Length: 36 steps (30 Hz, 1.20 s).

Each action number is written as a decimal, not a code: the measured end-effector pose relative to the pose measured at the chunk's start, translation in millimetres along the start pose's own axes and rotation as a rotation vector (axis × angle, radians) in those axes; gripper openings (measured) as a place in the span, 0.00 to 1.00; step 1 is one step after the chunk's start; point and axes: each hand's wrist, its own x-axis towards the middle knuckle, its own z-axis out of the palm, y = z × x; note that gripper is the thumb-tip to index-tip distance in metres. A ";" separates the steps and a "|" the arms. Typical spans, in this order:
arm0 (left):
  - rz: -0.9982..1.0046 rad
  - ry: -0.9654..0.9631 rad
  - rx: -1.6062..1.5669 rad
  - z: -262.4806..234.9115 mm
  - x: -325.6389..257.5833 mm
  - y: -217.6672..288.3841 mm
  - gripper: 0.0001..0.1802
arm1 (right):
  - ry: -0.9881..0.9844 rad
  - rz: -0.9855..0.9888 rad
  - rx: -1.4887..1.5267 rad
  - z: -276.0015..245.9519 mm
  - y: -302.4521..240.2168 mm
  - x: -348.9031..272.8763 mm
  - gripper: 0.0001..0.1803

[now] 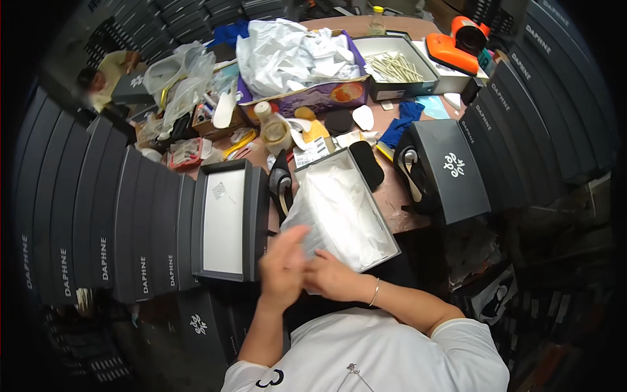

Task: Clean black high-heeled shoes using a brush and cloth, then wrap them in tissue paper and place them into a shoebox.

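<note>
A grey shoe box [392,251] lies tilted in front of me, filled with white tissue paper [339,212]. At its near left corner my left hand [282,269] is raised beside the paper, its fingers smeared by motion. Close against it is my right hand [334,277], fingers curled in by the near edge of the box; whatever they hold is hidden. One black high-heeled shoe [281,186] stands just left of the box. Another black high-heeled shoe [416,171] is to the right, against a closed grey shoe box [454,171].
An upturned-edged grey lid or box [223,225] with a white inside sits at left. Stacked grey shoe boxes [140,225] wall both sides. Behind are a carton [326,97] of crumpled paper, a box of sticks [395,67], a jar [275,134] and an orange tool [452,54]. A person [108,81] sits far left.
</note>
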 end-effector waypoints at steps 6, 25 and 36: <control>-0.266 -0.055 -0.216 60.2 -2.9 -139.9 0.32 | 0.342 0.319 -0.380 -54.0 57.6 2.5 0.20; -0.234 0.212 -0.662 87.3 -5.1 -20.0 0.18 | 0.738 0.351 0.206 -111.3 39.1 13.1 0.11; -0.385 0.175 -1.140 45.6 -11.1 -33.2 0.11 | 0.464 -0.072 -0.618 -123.4 -45.0 5.8 0.23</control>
